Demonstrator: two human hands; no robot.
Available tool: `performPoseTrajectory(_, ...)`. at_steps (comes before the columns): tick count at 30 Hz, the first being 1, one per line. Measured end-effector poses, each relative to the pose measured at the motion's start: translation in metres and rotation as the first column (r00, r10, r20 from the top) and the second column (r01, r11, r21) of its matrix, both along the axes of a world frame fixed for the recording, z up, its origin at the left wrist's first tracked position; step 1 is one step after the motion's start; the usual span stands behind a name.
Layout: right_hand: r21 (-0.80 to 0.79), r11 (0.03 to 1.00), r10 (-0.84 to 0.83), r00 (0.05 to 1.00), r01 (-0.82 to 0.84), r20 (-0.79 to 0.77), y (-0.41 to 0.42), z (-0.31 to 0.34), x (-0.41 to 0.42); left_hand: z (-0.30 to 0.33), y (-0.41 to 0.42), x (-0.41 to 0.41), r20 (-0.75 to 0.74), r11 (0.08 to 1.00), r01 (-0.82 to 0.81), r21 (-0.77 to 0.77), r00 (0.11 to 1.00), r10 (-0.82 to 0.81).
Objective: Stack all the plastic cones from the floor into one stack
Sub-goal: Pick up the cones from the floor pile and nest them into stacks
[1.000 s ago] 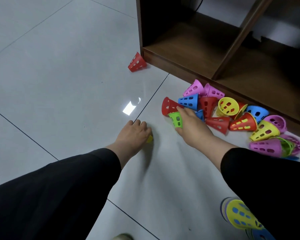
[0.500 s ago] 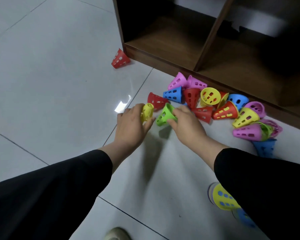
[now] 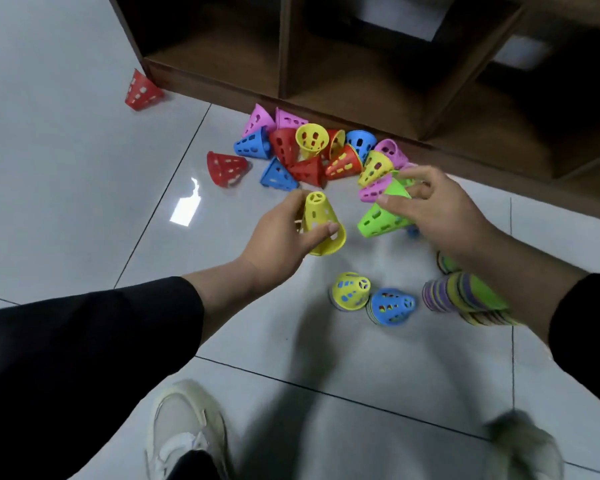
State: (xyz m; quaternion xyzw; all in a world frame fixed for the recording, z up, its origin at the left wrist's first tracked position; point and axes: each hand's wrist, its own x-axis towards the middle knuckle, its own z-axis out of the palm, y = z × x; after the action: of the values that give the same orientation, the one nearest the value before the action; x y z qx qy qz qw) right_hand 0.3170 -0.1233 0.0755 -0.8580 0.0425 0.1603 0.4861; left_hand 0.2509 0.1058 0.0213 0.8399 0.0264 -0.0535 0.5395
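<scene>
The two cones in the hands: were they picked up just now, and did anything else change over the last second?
Yes. A second ago both hands were down at the floor. Now the left hand has lifted a yellow cone and the right hand a green cone, both held above the floor, near each other. The pile by the shelf and the lone red cone stayed put.

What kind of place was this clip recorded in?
Probably an indoor room, perhaps a playroom or activity room: glossy grey tiled floor, a low wooden cubby shelf at floor level, and scattered perforated plastic cones.
</scene>
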Motion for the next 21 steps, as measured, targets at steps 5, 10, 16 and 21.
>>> performPoseTrajectory(5,-0.471,0.852,0.239,0.97,-0.229,-0.038,-0.046,0.01,-0.026,0.024,-0.03,-0.016,-0.048,0.957,0.243,0.161,0.97,-0.238)
performPoseTrajectory(10,-0.647,0.572,0.409,0.859,-0.504,-0.307,-0.059,0.018,-0.045,0.053,-0.047,-0.011,-0.175,0.893,0.328,0.307,0.942,-0.286)
performPoseTrajectory(16,-0.725,0.378,0.467,0.795,-0.575,-0.387,-0.065,-0.01,-0.084,0.033,-0.076,-0.033,-0.202,0.877,0.237,0.419,0.965,-0.164)
performPoseTrajectory(21,-0.723,0.295,0.531,0.737,-0.624,-0.419,-0.066,-0.027,-0.08,-0.005,-0.096,-0.052,-0.113,0.923,0.094,0.373,0.992,-0.056)
